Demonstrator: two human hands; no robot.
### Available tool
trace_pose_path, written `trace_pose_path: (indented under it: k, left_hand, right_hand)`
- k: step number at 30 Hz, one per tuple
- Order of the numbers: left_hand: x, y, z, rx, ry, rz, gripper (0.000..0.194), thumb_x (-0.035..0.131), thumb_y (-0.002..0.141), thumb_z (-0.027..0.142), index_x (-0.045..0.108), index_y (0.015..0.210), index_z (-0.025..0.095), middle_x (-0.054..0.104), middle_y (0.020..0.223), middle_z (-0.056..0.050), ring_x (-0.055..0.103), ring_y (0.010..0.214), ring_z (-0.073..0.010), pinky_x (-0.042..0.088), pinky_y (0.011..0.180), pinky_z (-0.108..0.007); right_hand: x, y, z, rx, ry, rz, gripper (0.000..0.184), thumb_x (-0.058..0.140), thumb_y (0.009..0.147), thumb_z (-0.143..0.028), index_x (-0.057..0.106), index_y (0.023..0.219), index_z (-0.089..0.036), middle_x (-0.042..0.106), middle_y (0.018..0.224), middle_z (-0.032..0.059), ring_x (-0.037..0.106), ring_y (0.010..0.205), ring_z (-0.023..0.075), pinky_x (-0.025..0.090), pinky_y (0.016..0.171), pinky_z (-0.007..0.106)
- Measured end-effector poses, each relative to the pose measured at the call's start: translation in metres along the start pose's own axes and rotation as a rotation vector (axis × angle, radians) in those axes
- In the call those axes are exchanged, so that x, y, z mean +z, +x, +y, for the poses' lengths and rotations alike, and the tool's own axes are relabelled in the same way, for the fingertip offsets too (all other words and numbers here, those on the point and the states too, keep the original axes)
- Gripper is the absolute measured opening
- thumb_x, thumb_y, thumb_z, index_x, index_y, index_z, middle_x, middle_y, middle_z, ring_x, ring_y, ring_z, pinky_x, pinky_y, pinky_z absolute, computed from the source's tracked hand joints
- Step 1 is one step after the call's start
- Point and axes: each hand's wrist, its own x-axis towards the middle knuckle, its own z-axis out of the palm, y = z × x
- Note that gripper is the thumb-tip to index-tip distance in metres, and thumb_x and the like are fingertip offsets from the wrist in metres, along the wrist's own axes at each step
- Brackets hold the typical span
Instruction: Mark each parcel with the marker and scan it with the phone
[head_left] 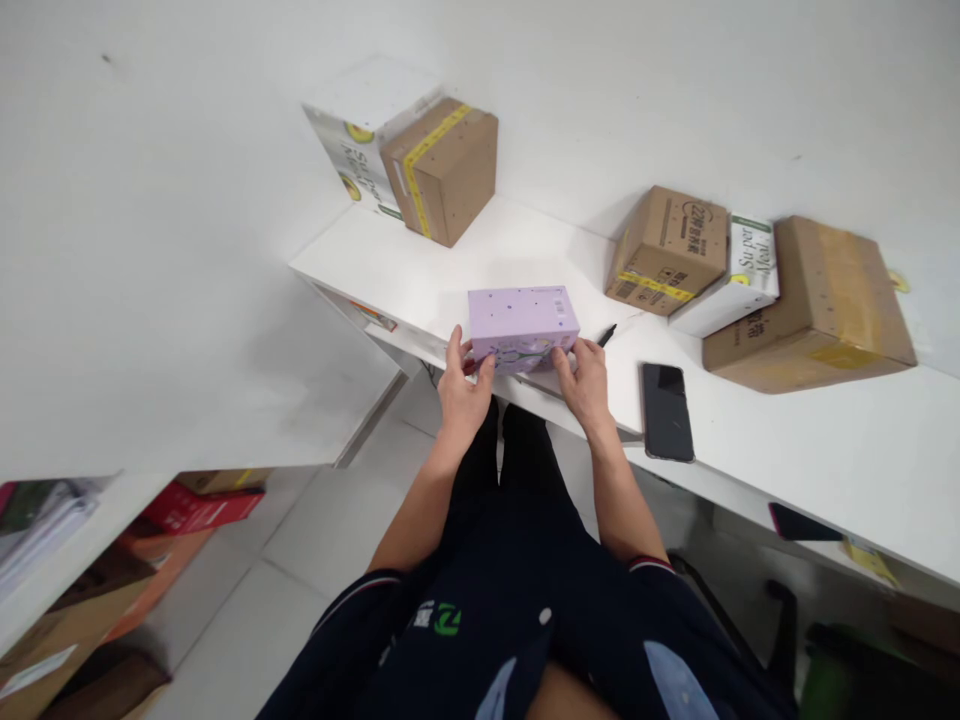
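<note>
A purple box (523,314) with dark dots and a printed front stands at the near edge of a white desk. My left hand (466,392) grips its left end, the thumb on the front face. At the right end my right hand (583,383) holds it too, thumb also on the front. Just beyond my right fingers lies a black pen (607,336), partly hidden by the hand. Farther right, a black phone (667,412) lies flat near the desk edge.
Cardboard boxes with yellow tape (444,170) and white printed boxes (352,140) line the back of the white desk (540,240). At the right stands a larger brown carton (817,310). An open shelf (142,510) with boxes is at lower left.
</note>
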Motion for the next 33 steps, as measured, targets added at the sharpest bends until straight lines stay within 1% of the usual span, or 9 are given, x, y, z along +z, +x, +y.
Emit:
trace_pose_path:
  k: [5,11,14,16,20,23,27,30,33]
  left_hand:
    - [-0.006,0.0,0.025,0.1,0.131,0.01,0.059,0.059,0.094,0.054,0.052,0.143,0.024,0.071,0.122,-0.011,0.068,0.082,-0.0177,0.059,0.08,-0.036]
    - [-0.004,0.003,0.024,0.183,0.231,0.005,0.048,0.049,0.098,0.058,0.071,0.116,0.019,0.068,0.127,-0.016,0.066,0.112,-0.0261,0.058,0.088,-0.04]
    - [-0.004,0.002,0.02,0.2,0.224,0.0,0.047,0.048,0.099,0.056,0.071,0.116,0.019,0.066,0.129,-0.017,0.065,0.118,-0.0265,0.058,0.093,-0.041]
    - [-0.004,0.001,0.018,0.206,0.215,-0.015,0.045,0.048,0.099,0.055,0.07,0.118,0.021,0.066,0.13,-0.016,0.064,0.121,-0.0262,0.056,0.097,-0.042]
    - [-0.003,0.0,0.015,0.225,0.234,0.006,0.045,0.047,0.1,0.054,0.069,0.121,0.021,0.066,0.13,-0.015,0.062,0.124,-0.0267,0.053,0.103,-0.044]
    - [-0.003,-0.001,0.014,0.249,0.244,0.014,0.045,0.046,0.1,0.054,0.069,0.12,0.02,0.067,0.128,-0.015,0.063,0.123,-0.0268,0.054,0.102,-0.044]
    - [-0.004,-0.001,0.014,0.241,0.23,-0.021,0.045,0.045,0.1,0.054,0.068,0.121,0.021,0.068,0.128,-0.014,0.063,0.123,-0.0259,0.056,0.098,-0.042]
    - [-0.004,-0.001,0.015,0.23,0.228,-0.03,0.046,0.044,0.101,0.052,0.068,0.123,0.02,0.067,0.128,-0.015,0.063,0.122,-0.0262,0.058,0.091,-0.039]
    - [-0.003,-0.002,0.014,0.261,0.246,-0.006,0.046,0.045,0.101,0.051,0.069,0.122,0.018,0.069,0.125,-0.017,0.064,0.121,-0.027,0.058,0.092,-0.04]
  right_hand:
    - [-0.006,0.008,-0.006,0.055,0.012,0.134,0.05,0.052,0.092,-0.06,0.073,0.116,-0.021,0.073,0.093,0.0099,0.058,0.099,0.0268,0.049,0.096,0.047]
    - [-0.004,0.007,0.001,0.052,0.065,0.111,0.05,0.047,0.095,-0.056,0.075,0.114,-0.02,0.076,0.102,0.0114,0.061,0.102,0.0263,0.048,0.1,0.048]
    - [-0.013,0.011,0.015,0.039,0.02,0.1,0.045,0.04,0.1,-0.045,0.076,0.109,-0.021,0.074,0.102,0.0112,0.061,0.104,0.0268,0.047,0.1,0.049]
    - [-0.019,0.015,0.025,0.042,-0.122,0.092,0.039,0.041,0.098,-0.031,0.076,0.112,-0.019,0.07,0.106,0.0143,0.059,0.104,0.0287,0.045,0.101,0.053]
    - [-0.021,0.021,0.04,0.078,-0.459,-0.063,0.047,0.044,0.086,-0.009,0.074,0.121,-0.017,0.061,0.109,0.0197,0.053,0.099,0.0312,0.047,0.093,0.054]
    - [-0.017,0.021,0.043,0.034,-0.587,-0.15,0.048,0.04,0.088,-0.007,0.075,0.118,-0.019,0.061,0.106,0.0185,0.05,0.094,0.0296,0.047,0.086,0.049]
    - [-0.018,0.022,0.045,-0.016,-0.625,-0.147,0.043,0.041,0.088,-0.007,0.074,0.113,-0.019,0.061,0.1,0.0158,0.049,0.092,0.0275,0.047,0.084,0.044]
    - [-0.024,0.024,0.047,0.004,-0.647,-0.168,0.042,0.041,0.088,-0.008,0.071,0.115,-0.018,0.062,0.1,0.0163,0.051,0.093,0.0284,0.046,0.083,0.042]
    - [-0.03,0.026,0.048,0.044,-0.612,-0.141,0.037,0.041,0.087,-0.01,0.067,0.114,-0.017,0.063,0.102,0.0163,0.054,0.094,0.0285,0.045,0.081,0.041]
